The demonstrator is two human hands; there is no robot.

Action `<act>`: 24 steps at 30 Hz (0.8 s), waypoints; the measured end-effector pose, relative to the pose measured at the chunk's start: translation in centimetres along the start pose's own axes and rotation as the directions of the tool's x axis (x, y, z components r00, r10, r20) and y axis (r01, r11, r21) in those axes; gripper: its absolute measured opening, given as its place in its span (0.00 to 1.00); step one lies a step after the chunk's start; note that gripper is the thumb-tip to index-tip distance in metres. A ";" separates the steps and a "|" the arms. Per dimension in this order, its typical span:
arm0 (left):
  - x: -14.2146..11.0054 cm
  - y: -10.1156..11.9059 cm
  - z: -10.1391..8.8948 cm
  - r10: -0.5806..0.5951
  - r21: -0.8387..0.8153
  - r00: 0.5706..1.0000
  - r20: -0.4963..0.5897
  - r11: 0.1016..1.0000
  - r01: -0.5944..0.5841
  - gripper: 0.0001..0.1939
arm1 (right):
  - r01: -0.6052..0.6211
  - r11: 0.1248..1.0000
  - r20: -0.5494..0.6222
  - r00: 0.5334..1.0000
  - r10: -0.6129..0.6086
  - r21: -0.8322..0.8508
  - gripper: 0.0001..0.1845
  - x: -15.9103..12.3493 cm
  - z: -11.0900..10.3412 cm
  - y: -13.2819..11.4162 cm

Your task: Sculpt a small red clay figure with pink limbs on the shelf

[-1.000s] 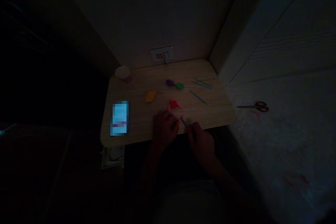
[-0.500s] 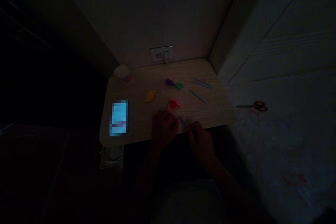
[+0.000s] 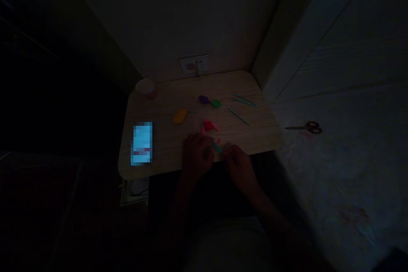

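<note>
In the dim light, my left hand (image 3: 196, 153) rests at the table's front edge with its fingers curled; what they hold, if anything, is hidden. My right hand (image 3: 239, 163) is closed around the near end of a small light-blue piece (image 3: 217, 147), whose far end reaches toward my left fingertips. Its exact kind is too dark to tell. Just beyond the hands lies a red lump with pink strips (image 3: 208, 125) around it. A small pink bit (image 3: 218, 140) sits close to the light-blue piece.
On the wooden table (image 3: 165, 153) are a lit phone (image 3: 142, 143), a cup (image 3: 146, 88), a yellow piece (image 3: 180, 116), a purple piece (image 3: 204, 99), a green piece (image 3: 216, 103) and thin blue sticks (image 3: 239, 117). Scissors (image 3: 306, 128) lie to the right. A wall socket (image 3: 194, 64) is behind.
The light-blue piece has turned and shows a broader side between my hands. My right hand has shifted slightly left. The whole view has moved a little and looks darker.
</note>
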State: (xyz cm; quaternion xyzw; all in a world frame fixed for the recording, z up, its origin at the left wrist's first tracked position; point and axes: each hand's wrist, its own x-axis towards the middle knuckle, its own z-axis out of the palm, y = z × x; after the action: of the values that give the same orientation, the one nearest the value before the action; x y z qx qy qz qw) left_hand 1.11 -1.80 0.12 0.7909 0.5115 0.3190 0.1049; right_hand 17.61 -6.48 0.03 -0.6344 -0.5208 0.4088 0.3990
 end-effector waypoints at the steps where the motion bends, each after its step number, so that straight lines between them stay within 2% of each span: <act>1: 0.0 0.0 0.0 -0.001 -0.002 1.000 0.001 1.000 0.001 0.12 | -0.006 1.000 0.000 1.000 0.006 0.004 0.10 0.1 0.1 0.0; 4: 0.0 0.0 0.0 -0.011 -0.003 1.000 0.007 1.000 0.011 0.09 | -0.007 0.999 -0.013 1.000 0.006 -0.037 0.09 0.3 0.3 -0.1; 10: 0.1 0.2 -0.1 -0.005 0.016 0.999 0.035 1.000 0.005 0.08 | 0.023 0.954 -0.036 0.999 -0.035 -0.299 0.08 0.3 0.3 -0.1; 14: 0.2 0.2 -0.1 0.000 0.012 0.999 0.041 1.000 0.000 0.06 | 0.034 0.934 -0.013 0.999 -0.041 -0.356 0.09 0.3 0.1 -0.1; 18: 0.2 0.1 0.0 -0.005 0.011 0.999 0.050 1.000 0.004 0.05 | 0.056 0.938 0.001 0.998 -0.059 -0.341 0.08 0.7 -0.2 0.0; 24: 0.0 0.2 0.0 -0.004 0.037 1.000 0.026 0.999 0.003 0.05 | 0.040 0.991 -0.030 0.999 -0.044 -0.125 0.09 1.2 -0.7 -0.1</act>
State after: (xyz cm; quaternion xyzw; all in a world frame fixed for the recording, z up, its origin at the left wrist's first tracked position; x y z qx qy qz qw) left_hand 1.25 -1.83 0.21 0.7959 0.5174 0.2988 0.0978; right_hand 18.37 -5.36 0.24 -0.6536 -0.5520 0.3563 0.3757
